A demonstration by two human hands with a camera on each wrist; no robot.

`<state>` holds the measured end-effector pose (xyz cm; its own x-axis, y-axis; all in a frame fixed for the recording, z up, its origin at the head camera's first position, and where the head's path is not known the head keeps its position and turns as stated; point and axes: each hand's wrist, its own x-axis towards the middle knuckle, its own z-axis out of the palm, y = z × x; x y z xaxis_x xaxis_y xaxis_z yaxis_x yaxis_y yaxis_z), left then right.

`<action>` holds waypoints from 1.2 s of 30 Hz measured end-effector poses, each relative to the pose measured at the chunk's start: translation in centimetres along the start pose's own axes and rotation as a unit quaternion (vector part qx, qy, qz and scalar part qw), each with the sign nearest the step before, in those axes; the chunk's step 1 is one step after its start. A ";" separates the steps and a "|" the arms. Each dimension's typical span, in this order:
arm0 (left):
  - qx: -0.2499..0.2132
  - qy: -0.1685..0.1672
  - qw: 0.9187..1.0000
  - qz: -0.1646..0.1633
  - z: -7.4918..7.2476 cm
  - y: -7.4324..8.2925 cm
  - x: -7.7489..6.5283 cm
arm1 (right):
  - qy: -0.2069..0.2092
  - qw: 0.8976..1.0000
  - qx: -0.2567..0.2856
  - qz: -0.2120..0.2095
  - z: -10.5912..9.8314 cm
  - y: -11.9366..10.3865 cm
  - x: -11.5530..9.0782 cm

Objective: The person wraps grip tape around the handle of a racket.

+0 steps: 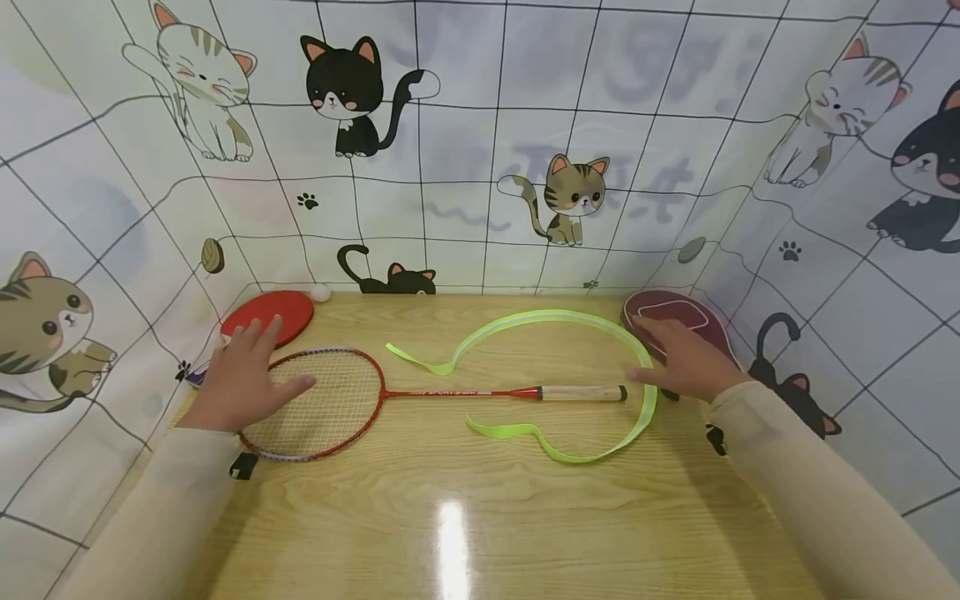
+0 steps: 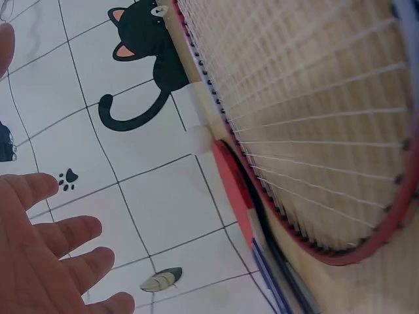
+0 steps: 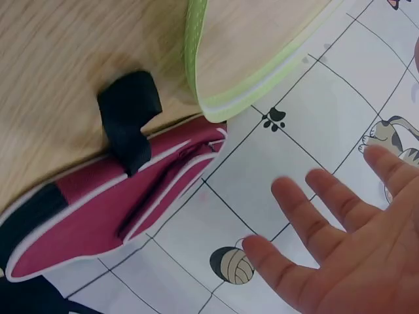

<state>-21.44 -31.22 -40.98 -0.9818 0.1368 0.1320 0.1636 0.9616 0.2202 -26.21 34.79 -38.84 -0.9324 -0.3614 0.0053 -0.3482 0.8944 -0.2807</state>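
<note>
My left hand point(image 1: 243, 379), fingers spread, hovers over the head of a red badminton racket point(image 1: 450, 393) and holds nothing. The racket lies flat, its pale handle pointing right. Behind that hand a red table tennis paddle point(image 1: 291, 312) lies partly covered from view, with a white ball point(image 1: 321, 292) beside it. At the right, my right hand point(image 1: 690, 362) is spread in the air above a maroon case point(image 3: 91, 222) with white piping and a black strap point(image 3: 131, 108). A lime-green band point(image 1: 558, 316) curves around the racket handle and passes below the right fingertips.
A wooden tabletop point(image 1: 360, 525) carries everything, with a bright light reflection near the front. Cloth walls point(image 1: 465, 100) printed with cats and grid lines enclose it at the back and both sides.
</note>
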 end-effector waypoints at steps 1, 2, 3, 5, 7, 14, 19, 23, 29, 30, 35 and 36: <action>-0.010 -0.002 1.000 -0.004 0.2 -0.3 -0.1 | 0.000 1.000 0.010 -0.003 0.2 0.0 0.1; -0.022 -0.004 1.000 -0.007 0.3 -0.5 -0.3 | -0.001 1.000 0.019 -0.007 0.4 0.0 0.1; -0.034 -0.006 0.999 -0.012 0.5 -0.8 -0.4 | -0.002 1.000 0.027 -0.008 0.6 0.0 0.2; -0.058 -0.009 0.998 -0.023 0.8 -1.4 -0.8 | -0.006 0.999 0.034 -0.007 1.0 0.2 0.4; -0.080 -0.011 0.996 -0.032 1.0 -1.8 -1.1 | -0.013 0.999 0.043 -0.002 1.4 0.3 0.6; -0.115 -0.033 0.992 -0.043 1.8 -3.6 -2.0 | -0.030 0.997 0.077 -0.004 2.7 0.4 1.0; -0.130 -0.068 0.988 -0.056 1.9 -4.1 -2.6 | -0.038 0.996 0.081 0.002 3.5 -0.2 1.1; -0.125 -0.088 0.986 -0.072 2.1 -4.5 -3.0 | -0.050 0.995 0.086 0.003 3.9 -0.6 1.2; -0.110 -0.106 0.985 -0.075 2.5 -5.0 -3.3 | -0.077 0.994 0.071 0.017 4.3 -1.2 1.4; -0.106 -0.109 0.985 -0.076 2.6 -5.1 -3.3 | -0.082 0.994 0.068 0.019 4.4 -1.3 1.5; -0.091 -0.129 0.983 -0.098 2.9 -5.4 -3.5 | -0.099 0.993 0.069 0.010 4.9 -1.6 1.8; -0.089 -0.135 0.981 -0.104 3.0 -5.5 -3.5 | -0.102 0.993 0.067 0.010 5.1 -1.6 1.8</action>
<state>-19.18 -36.27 -45.52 -0.9818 0.0230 -0.1887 -0.0520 0.9222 0.3831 -26.87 31.34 -43.24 -0.8954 -0.4018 -0.1917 -0.3011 0.8638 -0.4040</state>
